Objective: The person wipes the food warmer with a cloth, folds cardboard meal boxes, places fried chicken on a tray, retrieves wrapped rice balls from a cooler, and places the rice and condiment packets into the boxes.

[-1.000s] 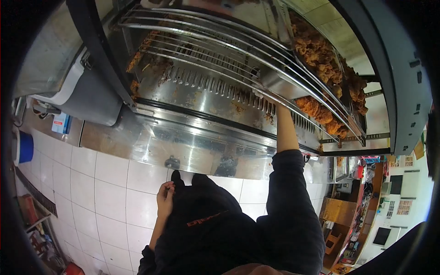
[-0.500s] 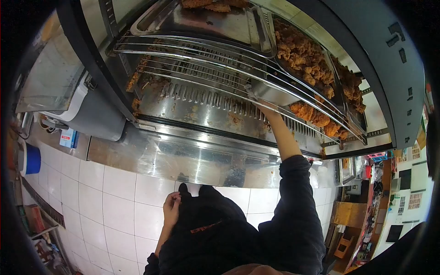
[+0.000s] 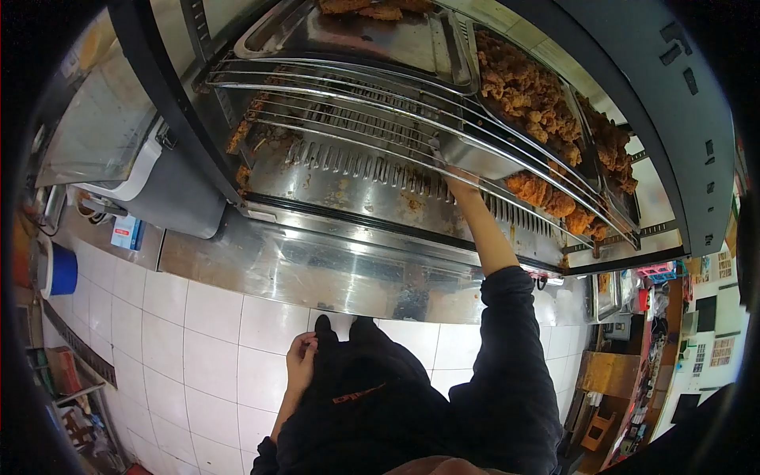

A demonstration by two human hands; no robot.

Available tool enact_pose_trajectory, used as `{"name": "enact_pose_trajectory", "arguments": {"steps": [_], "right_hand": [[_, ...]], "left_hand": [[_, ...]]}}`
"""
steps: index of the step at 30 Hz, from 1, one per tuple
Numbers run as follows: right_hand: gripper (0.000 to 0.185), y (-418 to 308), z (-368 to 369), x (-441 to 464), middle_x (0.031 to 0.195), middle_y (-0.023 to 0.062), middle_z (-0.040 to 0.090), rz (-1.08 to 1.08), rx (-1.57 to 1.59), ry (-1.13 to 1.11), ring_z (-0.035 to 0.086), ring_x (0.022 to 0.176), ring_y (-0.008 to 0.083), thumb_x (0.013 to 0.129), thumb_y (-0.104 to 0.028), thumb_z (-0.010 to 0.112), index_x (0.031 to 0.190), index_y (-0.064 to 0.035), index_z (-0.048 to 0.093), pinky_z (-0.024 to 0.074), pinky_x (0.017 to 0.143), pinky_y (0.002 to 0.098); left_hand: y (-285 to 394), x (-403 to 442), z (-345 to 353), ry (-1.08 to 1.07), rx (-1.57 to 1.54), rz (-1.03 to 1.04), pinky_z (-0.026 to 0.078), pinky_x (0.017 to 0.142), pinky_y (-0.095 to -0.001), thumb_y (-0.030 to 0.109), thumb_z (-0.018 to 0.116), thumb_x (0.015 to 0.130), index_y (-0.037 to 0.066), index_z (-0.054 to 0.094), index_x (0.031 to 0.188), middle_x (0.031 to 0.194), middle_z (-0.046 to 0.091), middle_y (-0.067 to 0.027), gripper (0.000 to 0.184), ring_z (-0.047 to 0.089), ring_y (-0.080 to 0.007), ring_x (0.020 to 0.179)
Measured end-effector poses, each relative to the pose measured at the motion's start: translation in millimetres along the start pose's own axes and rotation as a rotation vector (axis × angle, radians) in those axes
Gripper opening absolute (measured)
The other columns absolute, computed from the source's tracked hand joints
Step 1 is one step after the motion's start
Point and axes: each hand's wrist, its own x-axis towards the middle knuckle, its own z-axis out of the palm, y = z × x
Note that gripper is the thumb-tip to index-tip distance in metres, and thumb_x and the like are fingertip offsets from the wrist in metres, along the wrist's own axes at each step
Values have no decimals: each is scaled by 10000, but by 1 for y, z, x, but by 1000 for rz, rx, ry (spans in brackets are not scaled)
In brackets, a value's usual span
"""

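My right hand [image 3: 459, 178] reaches under the wire rack [image 3: 348, 89] inside the display case. Its fingers are mostly hidden behind the bars, beside a metal container [image 3: 479, 156]; whether they grip it cannot be made out. Fried chicken pieces [image 3: 546, 196] lie just right of the container, below the rack. More fried chicken [image 3: 522, 83] fills a tray on the rack at the upper right. My left hand [image 3: 302, 348] hangs low beside the dark apron, over the floor, its fingers curled; anything inside them is too small to see.
A large tray [image 3: 356, 51] with a few pieces at its far edge rests on the rack. The steel counter edge [image 3: 317, 273] runs below the case. A grey bin [image 3: 178, 194], a blue and white box [image 3: 127, 231] and a blue bucket [image 3: 63, 269] stand at the left.
The view has tilted up, so the large tray on the rack now shows. My right hand and the metal container stay together under the rack, slightly further left. My left hand still hangs low.
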Motion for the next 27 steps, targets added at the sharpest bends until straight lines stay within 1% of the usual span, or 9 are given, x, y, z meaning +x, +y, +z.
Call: {"name": "enact_pose_trajectory", "arguments": {"steps": [2, 4, 7, 9, 16, 18, 19, 22, 27], "right_hand": [[492, -1, 4, 3, 1222, 146, 457, -121, -347, 275, 403, 1159, 327, 807, -375, 514, 1218, -113, 447, 316, 962, 479], [470, 2, 4, 3, 1156, 152, 503, -99, -136, 207, 466, 1078, 339, 795, -356, 543, 1181, -97, 473, 375, 905, 463], [453, -4, 8, 0, 1146, 151, 511, 159, 795, 133, 466, 1079, 330, 793, -350, 555, 1164, -99, 484, 376, 902, 459], [482, 5, 12, 1, 1312, 102, 390, 27, -223, -24, 333, 1220, 288, 865, -377, 389, 1271, -117, 385, 227, 1024, 447], [504, -2, 4, 1, 1334, 125, 352, 131, 37, -191, 290, 1240, 312, 871, -381, 366, 1285, -93, 362, 195, 1028, 477], [497, 18, 49, -6, 1332, 128, 352, 187, 1169, -44, 287, 1239, 314, 871, -374, 368, 1271, -78, 373, 195, 1028, 478], [497, 36, 77, -11, 1328, 122, 359, 170, 852, -95, 295, 1233, 312, 865, -376, 376, 1262, -78, 380, 197, 1027, 480], [461, 31, 62, -11, 1256, 139, 438, 300, 956, -129, 366, 1176, 334, 835, -370, 432, 1197, -86, 454, 241, 998, 502], [378, 19, -16, -18, 1157, 170, 506, 40, -2, -141, 437, 1098, 349, 807, -324, 502, 1092, -79, 540, 307, 941, 505]], "left_hand": [[1, -2, 0, 9, -12, -4, 424, 687, -214, 92, 523, 842, -8, 532, 1045, 870, 562, -49, 227, 510, -101, 751], [10, -4, 1, 27, 38, -29, 421, 694, -211, 76, 521, 836, -6, 534, 1041, 871, 562, -45, 221, 508, -97, 748], [8, -6, 0, 43, 21, -4, 418, 697, -208, 67, 521, 832, -6, 535, 1037, 864, 560, -40, 218, 505, -91, 745], [7, -9, -2, 62, -6, -8, 416, 691, -205, 72, 524, 831, -3, 536, 1037, 859, 560, -35, 220, 503, -87, 741], [11, -17, -7, 108, -24, -48, 406, 661, -194, 102, 545, 829, 5, 539, 1041, 865, 563, -22, 233, 491, -72, 715], [2, -17, -10, 110, 0, -12, 414, 656, -207, 103, 540, 821, 6, 534, 1050, 886, 571, -40, 249, 506, -92, 720], [-1, -18, -12, 108, 22, 23, 423, 651, -221, 104, 534, 813, 6, 530, 1060, 907, 578, -58, 265, 521, -112, 725], [1, -20, -12, 115, 38, 37, 424, 651, -222, 96, 531, 811, 8, 525, 1067, 909, 578, -57, 271, 521, -111, 718], [1, -19, -12, 97, 10, 11, 411, 656, -205, 82, 546, 810, 6, 531, 1058, 901, 577, -44, 260, 501, -86, 707]]}}
